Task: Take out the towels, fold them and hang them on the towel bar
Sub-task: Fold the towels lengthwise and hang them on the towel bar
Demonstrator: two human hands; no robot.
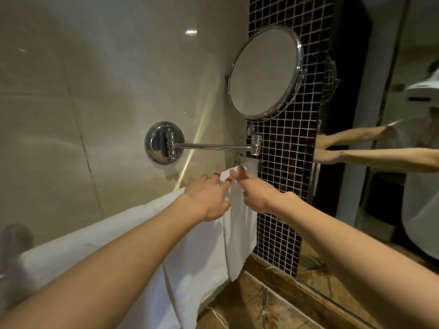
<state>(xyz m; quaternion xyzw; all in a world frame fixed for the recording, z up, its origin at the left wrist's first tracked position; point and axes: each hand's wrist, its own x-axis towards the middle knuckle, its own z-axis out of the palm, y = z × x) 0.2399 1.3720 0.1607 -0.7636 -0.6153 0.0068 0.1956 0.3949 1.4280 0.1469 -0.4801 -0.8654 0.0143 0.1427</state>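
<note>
White towels hang side by side over the towel bar along the beige wall. A wide towel [99,236] covers the left and middle part. A narrower folded towel [240,224] hangs at the right end, close to the bar's wall bracket [247,160]. My left hand [206,198] lies flat on top of the towels, its fingers straight and reaching toward the narrow towel's top edge. My right hand [251,191] touches the top of the narrow towel with its fingers stretched out. The bar itself is hidden under the cloth.
A round swivel mirror [264,72] on a chrome arm [213,146] juts from the wall just above the towels. A dark mosaic tile strip [289,162] and a large wall mirror [403,138] stand on the right. A brown marble counter [266,302] lies below.
</note>
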